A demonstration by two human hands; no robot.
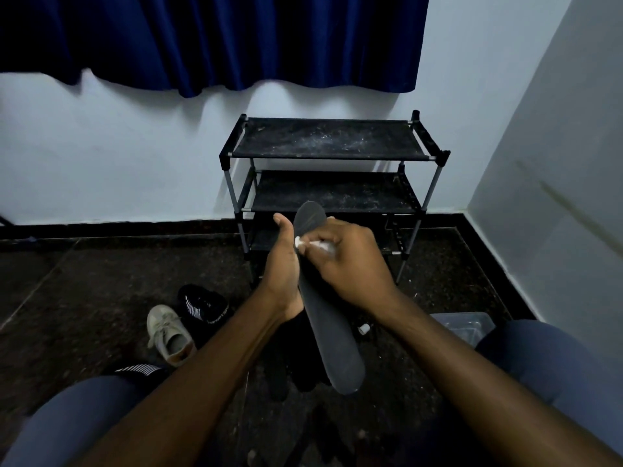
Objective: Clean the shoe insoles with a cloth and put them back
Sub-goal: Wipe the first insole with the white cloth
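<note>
A long dark grey insole (332,342) is held up in front of me, toe end pointing away. My left hand (281,264) grips its left edge from behind, thumb raised. My right hand (350,261) is curled round a small white cloth (315,245) and presses it onto the insole's upper half. On the floor to the left lie a beige sneaker (170,335) and a black sneaker (204,306) with white stripes. A second black striped shoe (140,369) peeks out by my left knee.
A black three-shelf shoe rack (325,139) stands against the white wall straight ahead. A clear plastic tub (463,323) sits on the dark floor at the right, a small white cap (364,328) beside it. My knees (536,358) frame the bottom corners. Blue curtain (215,38) hangs above.
</note>
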